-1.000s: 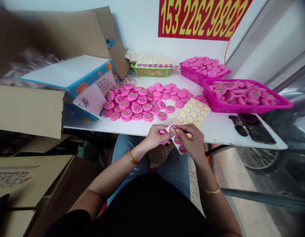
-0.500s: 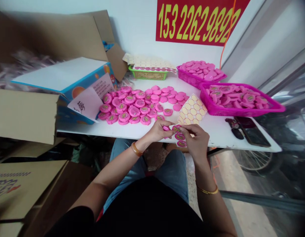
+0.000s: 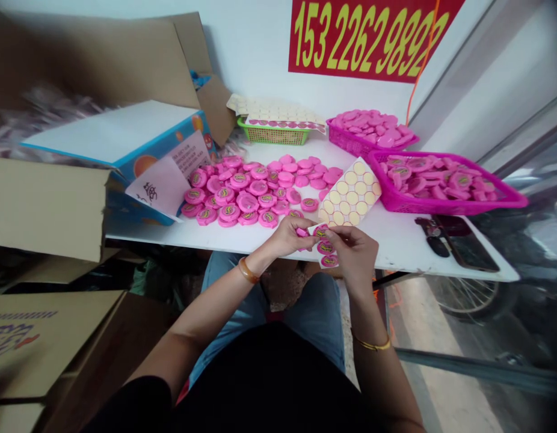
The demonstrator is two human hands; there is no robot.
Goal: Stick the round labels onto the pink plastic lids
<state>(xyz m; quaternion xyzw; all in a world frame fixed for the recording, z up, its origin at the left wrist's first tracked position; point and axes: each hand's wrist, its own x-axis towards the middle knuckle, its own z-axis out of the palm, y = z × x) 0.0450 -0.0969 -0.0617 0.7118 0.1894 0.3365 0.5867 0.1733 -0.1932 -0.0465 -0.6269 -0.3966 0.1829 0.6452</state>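
**Bench inspection: two-hand pinch at a label strip, one sticker sheet on the table**

Landmark: the sheet of cream round stickers (image 3: 349, 192), lying aslant on the white table (image 3: 396, 258).

Just below the sheet, the left hand (image 3: 287, 236) and right hand (image 3: 353, 255) work together over the table's front edge. The left hand's fingers (image 3: 278, 233) are curled, with thumb and forefinger pinching a small pink piece (image 3: 301, 232). The right hand's thumb (image 3: 333, 236) and forefinger are pressed together at the top of a narrow label strip (image 3: 326, 255), gripping it; the exact contact is partly hidden.

Assessed step: handling at the strip, which calls for a steady pinch and no reach to the table.

Count: the strip shows three round printed labels. Left of the sheet lies one loose pile of pink printed discs (image 3: 242, 195), several dozen, too overlapped to count exactly. Behind the sheet stands one green basket (image 3: 273, 137) with more sheets on it. Behind and to the right are two magenta baskets (image 3: 350, 141) (image 3: 398, 201), both holding pink discs. Further right of the sheet lie one phone (image 3: 468, 249) and one dark key fob (image 3: 434, 243). Below it, each wrist carries one bangle: amber on the left (image 3: 248, 270), gold on the right (image 3: 371, 344).
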